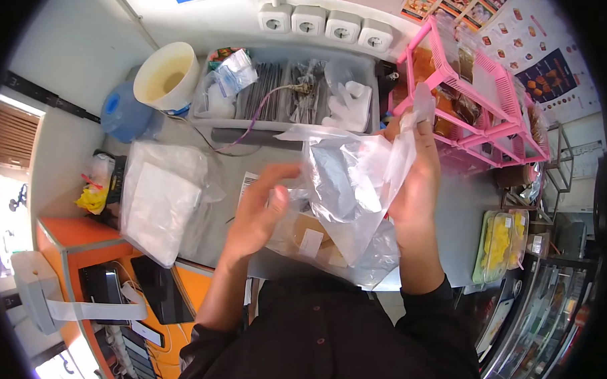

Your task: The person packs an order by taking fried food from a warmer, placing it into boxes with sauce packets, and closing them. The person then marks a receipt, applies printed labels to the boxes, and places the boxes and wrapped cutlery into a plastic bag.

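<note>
My right hand (418, 173) is closed on the gathered upper edge of a clear plastic bag (347, 184), which hangs over the counter. A silvery, shiny patch shows inside or through the bag; I cannot tell what it is. My left hand (259, 211) is open just left of the bag, thumb up and fingers stretched toward it, apparently holding nothing. Beneath the hanging bag lies another clear bag (374, 259) around a brown package (302, 233) with a white label (311, 243). The hanging bag partly hides that package.
A grey bin (215, 123) with wrapped cutlery and white gloves stands at the back, beside a cream bucket (166, 76). Pink basket racks (484, 95) rise at the right. A stack of plastic bags (163, 201) lies left, above an orange shelf (81, 234) with a receipt printer (38, 290).
</note>
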